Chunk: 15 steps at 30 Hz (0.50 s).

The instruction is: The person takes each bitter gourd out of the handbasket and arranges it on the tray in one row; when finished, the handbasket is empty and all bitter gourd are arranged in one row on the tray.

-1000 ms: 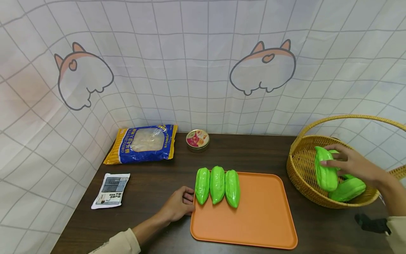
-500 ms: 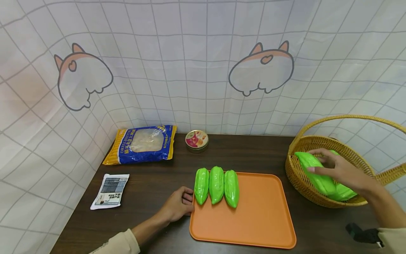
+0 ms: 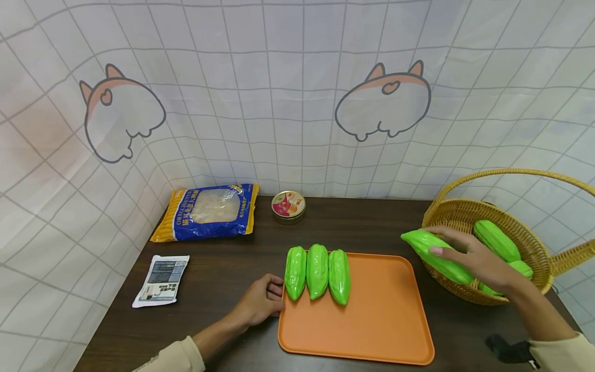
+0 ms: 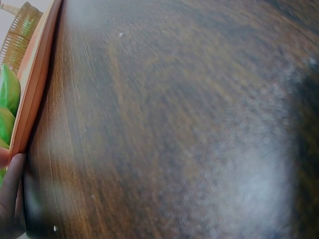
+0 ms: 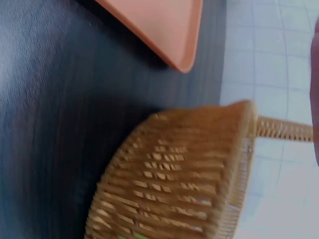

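Observation:
My right hand (image 3: pixel 474 261) holds a bright green bitter melon (image 3: pixel 434 254), thumb on its near side, over the left rim of the wicker basket (image 3: pixel 457 214). More bitter melons (image 3: pixel 496 240) lie inside that basket. On the orange tray (image 3: pixel 362 330), three bitter melons (image 3: pixel 318 271) stand side by side along the left end. My left hand (image 3: pixel 257 302) grips the tray's left edge, and the left wrist view shows fingers (image 4: pixel 12 181) against the rim. In the right wrist view the basket (image 5: pixel 164 174) fills the lower middle; the held melon is out of sight there.
A blue and yellow pasta bag (image 3: pixel 214 209) lies at the back left, with a round tin (image 3: pixel 288 205) beside it. Nearer on the left is a small white packet (image 3: pixel 162 279). The basket's tall handle (image 3: pixel 511 171) arches up at the right. A gridded cloth (image 3: pixel 297 103) hangs behind the table.
My right hand has lifted the bitter melon from inside the basket and carried it left past the rim, uncovering the melons still inside. My left hand and the tray have stayed in place.

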Each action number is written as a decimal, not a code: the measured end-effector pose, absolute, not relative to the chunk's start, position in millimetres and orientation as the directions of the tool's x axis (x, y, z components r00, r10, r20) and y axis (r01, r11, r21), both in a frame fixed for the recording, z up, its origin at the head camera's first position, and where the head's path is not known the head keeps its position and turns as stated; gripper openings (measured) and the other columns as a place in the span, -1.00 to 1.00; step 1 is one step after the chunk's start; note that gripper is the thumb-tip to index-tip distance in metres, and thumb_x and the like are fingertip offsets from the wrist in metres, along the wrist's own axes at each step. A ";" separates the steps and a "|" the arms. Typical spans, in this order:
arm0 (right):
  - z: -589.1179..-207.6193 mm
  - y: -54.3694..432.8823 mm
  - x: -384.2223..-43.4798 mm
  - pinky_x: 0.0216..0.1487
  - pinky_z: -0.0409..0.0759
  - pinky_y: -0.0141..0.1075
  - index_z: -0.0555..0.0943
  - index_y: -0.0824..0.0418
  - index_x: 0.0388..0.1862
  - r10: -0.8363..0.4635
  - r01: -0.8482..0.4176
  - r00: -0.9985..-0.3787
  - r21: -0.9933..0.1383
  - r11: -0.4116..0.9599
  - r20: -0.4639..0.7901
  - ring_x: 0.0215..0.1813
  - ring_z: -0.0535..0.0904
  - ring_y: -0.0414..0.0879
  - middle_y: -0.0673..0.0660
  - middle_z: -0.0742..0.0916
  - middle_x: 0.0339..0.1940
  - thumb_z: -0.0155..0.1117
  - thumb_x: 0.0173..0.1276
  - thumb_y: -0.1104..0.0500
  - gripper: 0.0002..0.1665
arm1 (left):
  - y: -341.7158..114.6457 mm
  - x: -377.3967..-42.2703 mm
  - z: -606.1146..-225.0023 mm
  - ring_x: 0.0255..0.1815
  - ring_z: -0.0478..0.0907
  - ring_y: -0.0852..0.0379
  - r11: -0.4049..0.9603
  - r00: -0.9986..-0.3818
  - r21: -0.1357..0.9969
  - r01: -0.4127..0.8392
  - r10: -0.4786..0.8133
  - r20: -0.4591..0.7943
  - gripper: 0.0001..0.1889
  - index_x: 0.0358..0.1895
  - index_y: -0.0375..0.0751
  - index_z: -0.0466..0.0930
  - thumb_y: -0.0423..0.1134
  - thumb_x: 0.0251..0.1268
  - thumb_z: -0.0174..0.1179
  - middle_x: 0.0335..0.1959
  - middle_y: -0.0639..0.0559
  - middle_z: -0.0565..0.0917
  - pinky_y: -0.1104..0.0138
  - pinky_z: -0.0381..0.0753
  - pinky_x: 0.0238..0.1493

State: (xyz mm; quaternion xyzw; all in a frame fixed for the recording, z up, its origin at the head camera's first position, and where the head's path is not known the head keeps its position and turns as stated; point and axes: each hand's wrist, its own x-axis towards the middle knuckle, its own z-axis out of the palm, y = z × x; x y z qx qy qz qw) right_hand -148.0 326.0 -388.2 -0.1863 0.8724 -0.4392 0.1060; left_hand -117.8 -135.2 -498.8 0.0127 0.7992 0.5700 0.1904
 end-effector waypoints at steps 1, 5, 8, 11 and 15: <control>-389.7 323.7 -148.3 -0.01 0.66 0.08 0.30 0.07 0.53 -0.428 -0.228 -0.903 -0.823 0.520 -0.021 0.25 0.49 -0.16 0.03 0.45 0.40 0.01 0.58 0.18 -0.43 | -135.2 -117.7 -498.5 -0.24 0.57 0.09 0.351 -0.927 0.916 -0.197 0.237 -0.290 -0.39 0.17 -0.44 0.44 -0.52 -0.12 0.29 -0.13 -0.18 0.55 0.25 0.78 -0.34; -394.0 314.4 -147.6 -0.08 0.69 -0.14 0.21 0.14 0.56 -0.442 -0.197 -0.894 -0.819 0.539 -0.076 0.22 0.51 -0.07 0.34 0.36 0.47 0.00 0.59 0.13 -0.38 | -135.0 -117.5 -497.6 -0.25 0.57 0.09 0.350 -0.927 0.916 -0.196 0.238 -0.289 -0.40 0.16 -0.44 0.44 -0.52 -0.11 0.29 -0.13 -0.18 0.55 0.25 0.79 -0.34; -395.2 307.3 -146.8 -0.17 0.69 -0.08 0.07 0.15 0.59 -0.469 -0.102 -0.863 -0.842 0.529 -0.190 0.10 0.56 0.14 0.44 0.41 0.34 0.01 0.58 0.08 -0.31 | -134.9 -117.4 -497.4 -0.25 0.57 0.09 0.345 -0.927 0.917 -0.198 0.239 -0.290 -0.40 0.17 -0.44 0.44 -0.53 -0.11 0.29 -0.13 -0.19 0.54 0.25 0.79 -0.34; -397.0 301.1 -146.2 -0.28 0.71 -0.04 -0.02 0.17 0.57 -0.506 -0.003 -0.816 -0.875 0.485 -0.278 -0.09 0.59 0.23 0.45 0.45 0.11 0.09 0.53 0.11 -0.22 | -134.8 -117.2 -497.3 -0.25 0.57 0.09 0.341 -0.926 0.919 -0.200 0.241 -0.290 -0.40 0.17 -0.44 0.44 -0.53 -0.11 0.29 -0.13 -0.19 0.54 0.24 0.79 -0.34; -400.5 293.8 -145.5 -0.17 0.72 -0.05 -0.05 0.15 0.53 -0.521 0.056 -0.791 -0.887 0.459 -0.320 -0.05 0.58 0.20 0.41 0.41 0.09 0.20 0.45 0.14 -0.15 | -134.7 -117.2 -497.5 -0.25 0.57 0.09 0.339 -0.926 0.920 -0.199 0.243 -0.290 -0.40 0.16 -0.44 0.44 -0.52 -0.11 0.28 -0.13 -0.19 0.54 0.24 0.79 -0.33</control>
